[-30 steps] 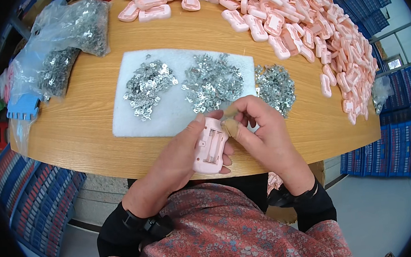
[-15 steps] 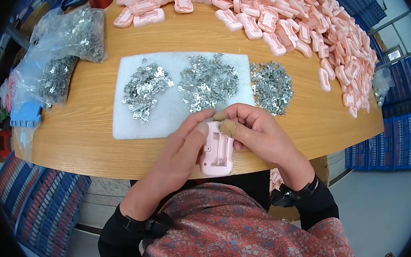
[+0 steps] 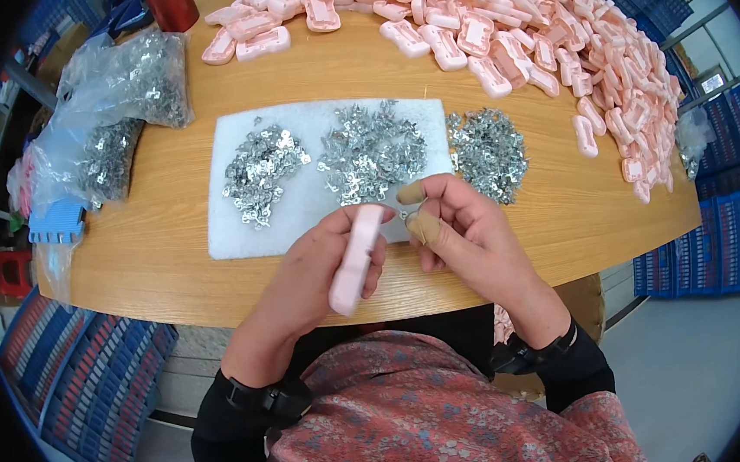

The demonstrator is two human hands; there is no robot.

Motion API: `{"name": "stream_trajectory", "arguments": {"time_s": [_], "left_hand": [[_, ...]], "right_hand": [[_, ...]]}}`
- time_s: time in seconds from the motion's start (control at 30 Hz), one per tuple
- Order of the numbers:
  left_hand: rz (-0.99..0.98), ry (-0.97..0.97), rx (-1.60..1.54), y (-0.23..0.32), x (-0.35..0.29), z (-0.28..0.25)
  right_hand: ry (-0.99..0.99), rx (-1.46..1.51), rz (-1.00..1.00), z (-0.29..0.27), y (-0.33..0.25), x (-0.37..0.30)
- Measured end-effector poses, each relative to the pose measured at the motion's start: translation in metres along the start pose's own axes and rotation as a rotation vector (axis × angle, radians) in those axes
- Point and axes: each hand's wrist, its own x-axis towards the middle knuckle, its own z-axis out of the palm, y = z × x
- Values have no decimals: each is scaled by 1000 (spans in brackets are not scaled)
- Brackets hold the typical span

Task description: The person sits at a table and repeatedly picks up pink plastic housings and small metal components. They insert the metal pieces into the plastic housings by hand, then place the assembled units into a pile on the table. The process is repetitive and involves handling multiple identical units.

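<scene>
My left hand [image 3: 308,266] grips a pale pink plastic casing [image 3: 357,262] close to the table's front edge. The casing is tipped on its edge, so its narrow side shows and its battery recess is hidden. My right hand [image 3: 466,236], with tan tape on thumb and forefinger, pinches a small metal piece [image 3: 403,215] just beside the casing, apart from it. Beyond my hands, a white foam sheet [image 3: 222,234] bears two heaps of small silver metal clips, a left heap [image 3: 263,174] and a middle heap [image 3: 374,152]. A third clip heap [image 3: 490,156] lies on the wood to its right.
A large pile of pink casings [image 3: 545,30] covers the table's far right. Clear bags of metal clips [image 3: 149,79] lie at the left, beside a blue foam piece [image 3: 56,223]. A red cylinder [image 3: 170,8] stands far left. Blue racks [image 3: 95,383] flank the table.
My left hand has turned the casing from recess-up onto its edge and moved it slightly left. My right fingers have come away from the casing, with a small metal piece now showing between them.
</scene>
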Motion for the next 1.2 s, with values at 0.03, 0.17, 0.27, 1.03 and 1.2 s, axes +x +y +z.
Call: {"name": "stream_trajectory", "arguments": {"time_s": [0.03,0.17,0.27,1.03,1.2], "left_hand": [[-36,50,-78,-2,1,0],[-72,-44,-341,-5,0,-5],[-90,-103,-307,-6,-1,-5],[-432,-388,-334,-15,17,35],[-387,-293,299,-18,27,76]], "right_hand": [[4,-14,-30,0,5,1],[-47,-193,-214,0,18,4],[-30,-271,-235,6,13,6],[-203,193,-10,-37,11,-42],[-41,84,77,-94,16,-103]]}}
